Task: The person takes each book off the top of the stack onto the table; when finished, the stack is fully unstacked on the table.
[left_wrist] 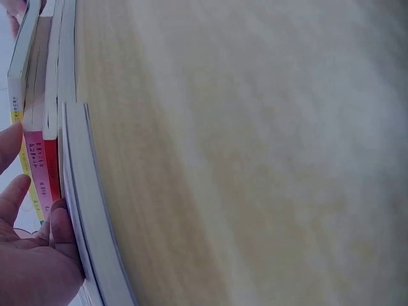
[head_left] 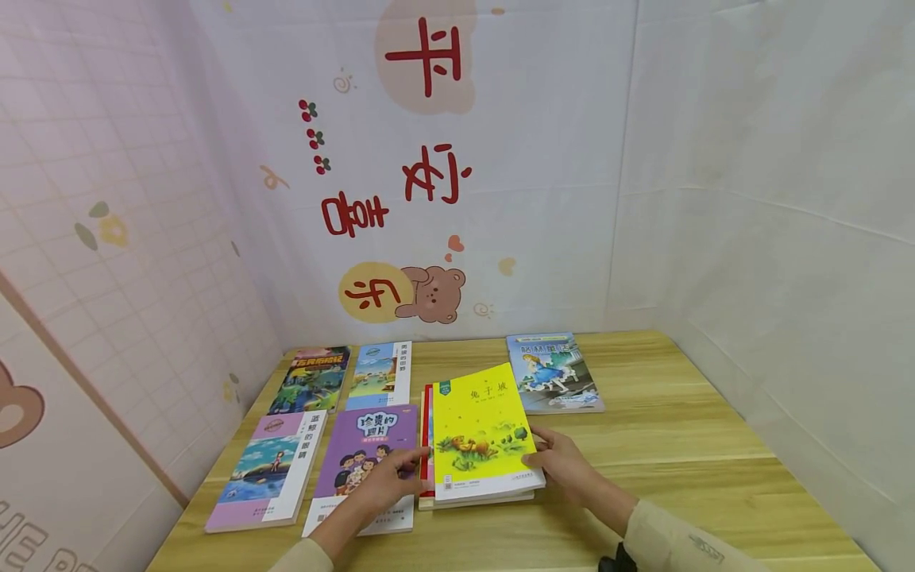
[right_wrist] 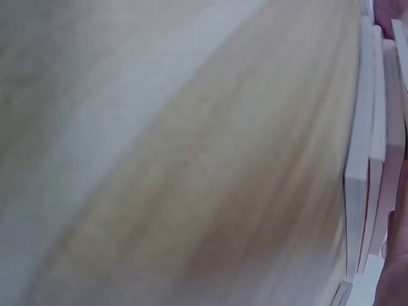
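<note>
A yellow picture-covered book (head_left: 482,421) tops a stack of several books, turned slightly askew to those below. My right hand (head_left: 566,467) pinches its lower right edge, the thumb on the cover. My left hand (head_left: 389,481) reaches over a purple book (head_left: 364,453), and its extended fingers touch the stack's left side. In the left wrist view, a pink spine (left_wrist: 39,166) and a red spine (left_wrist: 52,169) show beneath the yellow one. The right wrist view shows page edges (right_wrist: 358,172) of the stack beside the right hand (right_wrist: 395,255).
Left of the stack lie a pink-and-white book (head_left: 268,473), a dark green book (head_left: 310,381) and a blue-and-white book (head_left: 379,373). A blue fairy-tale book (head_left: 554,373) lies behind it to the right. The wooden table (head_left: 686,445) meets printed cloth walls (head_left: 543,199).
</note>
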Action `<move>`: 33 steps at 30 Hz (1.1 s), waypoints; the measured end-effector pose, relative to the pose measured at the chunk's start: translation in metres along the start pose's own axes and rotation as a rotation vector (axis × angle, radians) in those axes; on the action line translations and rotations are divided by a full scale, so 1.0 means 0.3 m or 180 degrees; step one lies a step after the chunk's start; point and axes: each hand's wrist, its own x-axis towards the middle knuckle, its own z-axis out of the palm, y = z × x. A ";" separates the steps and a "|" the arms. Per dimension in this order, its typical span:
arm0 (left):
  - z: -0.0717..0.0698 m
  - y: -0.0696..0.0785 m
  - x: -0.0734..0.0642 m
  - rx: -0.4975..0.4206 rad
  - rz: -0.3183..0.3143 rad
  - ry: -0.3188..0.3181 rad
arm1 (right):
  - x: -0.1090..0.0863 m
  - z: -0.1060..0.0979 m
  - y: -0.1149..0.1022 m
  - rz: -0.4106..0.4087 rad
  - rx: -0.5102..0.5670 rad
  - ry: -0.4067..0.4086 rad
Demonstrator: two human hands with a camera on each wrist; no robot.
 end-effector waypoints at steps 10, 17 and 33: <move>0.006 0.002 0.003 0.0051 0.0069 0.0003 | 0.018 -0.052 -0.004 -0.0120 0.0285 -0.0179; 0.008 -0.004 0.007 0.0134 0.0118 0.0038 | 0.032 -0.074 -0.005 -0.0132 0.0339 -0.0063; 0.008 0.004 0.006 0.0326 0.0193 0.0037 | 0.076 -0.193 -0.035 -0.0102 0.0385 0.0221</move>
